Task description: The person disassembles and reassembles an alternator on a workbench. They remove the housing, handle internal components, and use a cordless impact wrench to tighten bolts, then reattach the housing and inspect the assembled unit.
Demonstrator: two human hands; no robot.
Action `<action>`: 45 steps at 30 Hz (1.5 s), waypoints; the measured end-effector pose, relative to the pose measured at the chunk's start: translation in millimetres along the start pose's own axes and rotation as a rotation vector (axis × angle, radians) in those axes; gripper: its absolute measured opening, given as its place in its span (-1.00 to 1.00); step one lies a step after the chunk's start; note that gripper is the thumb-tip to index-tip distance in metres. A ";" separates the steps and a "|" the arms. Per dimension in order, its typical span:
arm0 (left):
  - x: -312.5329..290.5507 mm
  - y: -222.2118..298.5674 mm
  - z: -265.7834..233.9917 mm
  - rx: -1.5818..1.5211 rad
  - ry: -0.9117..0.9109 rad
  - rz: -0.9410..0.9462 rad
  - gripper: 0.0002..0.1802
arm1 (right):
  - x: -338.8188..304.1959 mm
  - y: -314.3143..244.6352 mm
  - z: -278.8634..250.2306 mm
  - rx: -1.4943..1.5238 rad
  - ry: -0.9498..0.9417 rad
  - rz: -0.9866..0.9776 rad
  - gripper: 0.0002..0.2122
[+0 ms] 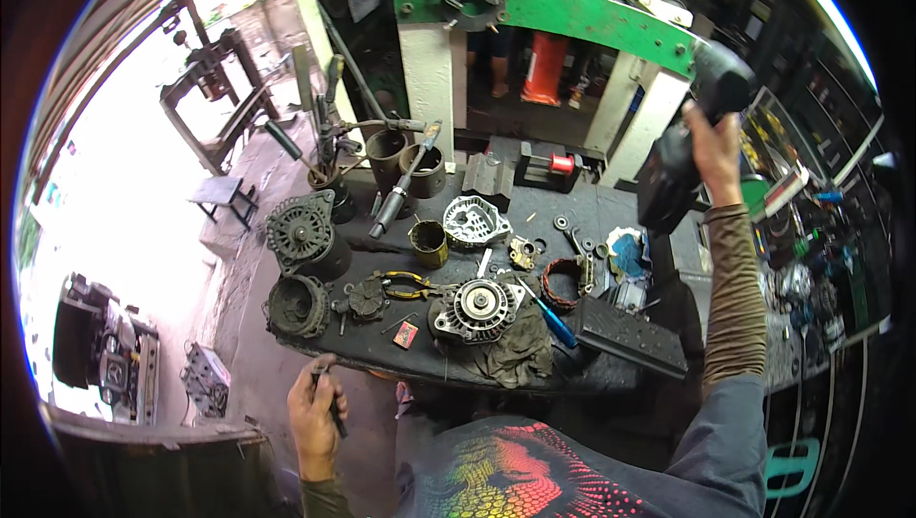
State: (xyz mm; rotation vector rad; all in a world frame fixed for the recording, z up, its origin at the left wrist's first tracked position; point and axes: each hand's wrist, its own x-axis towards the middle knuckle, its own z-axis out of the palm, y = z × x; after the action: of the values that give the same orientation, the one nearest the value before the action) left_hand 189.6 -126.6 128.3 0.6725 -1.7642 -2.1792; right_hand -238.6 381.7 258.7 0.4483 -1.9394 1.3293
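Note:
My right hand is raised at the right, wrapped round the grip of a black cordless impact wrench. My left hand is at the near left edge of the bench, its fingers closed on a short dark rod-like piece whose kind I cannot make out. Between the hands, an alternator with a round pulley lies face up on the bench beside a dark rag. A blue-handled screwdriver leans next to it. Left of the alternator are yellow-handled pliers and a red matchbox.
Alternator housings and a copper-wound stator share the dark workbench. Tool-filled pots stand behind. A green-topped press frame rises at the back. A black ridged block lies at the near right.

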 end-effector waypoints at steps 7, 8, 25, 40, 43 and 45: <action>105.6 66.1 51.9 -0.035 -0.526 0.060 -0.64 | -43.1 -259.9 -38.3 -0.019 0.252 -0.007 -0.70; 115.2 78.0 59.8 -0.003 -0.623 0.048 -0.65 | -59.3 -283.2 -38.0 0.004 0.312 0.022 -0.73; 84.7 65.9 209.3 -0.187 -1.666 -0.129 -0.63 | -376.3 -351.7 63.7 0.243 0.253 0.844 -0.45; 182.6 -120.8 40.8 1.128 -0.475 0.262 -0.48 | -461.4 -228.3 15.0 0.368 -0.161 1.083 -0.39; 179.2 -126.8 52.9 1.104 -0.392 0.354 -0.41 | -440.7 -222.4 21.6 0.373 -0.420 0.922 -0.43; 172.1 -112.8 57.0 1.074 -0.404 0.320 -0.41 | -431.7 -217.9 21.3 0.342 -0.518 0.842 -0.48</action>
State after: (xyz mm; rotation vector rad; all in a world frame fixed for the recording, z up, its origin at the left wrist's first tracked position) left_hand 22.8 -133.7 -4.9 0.0711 -2.9797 -1.0715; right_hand 183.3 224.6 80.9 0.1181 -2.4614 2.2764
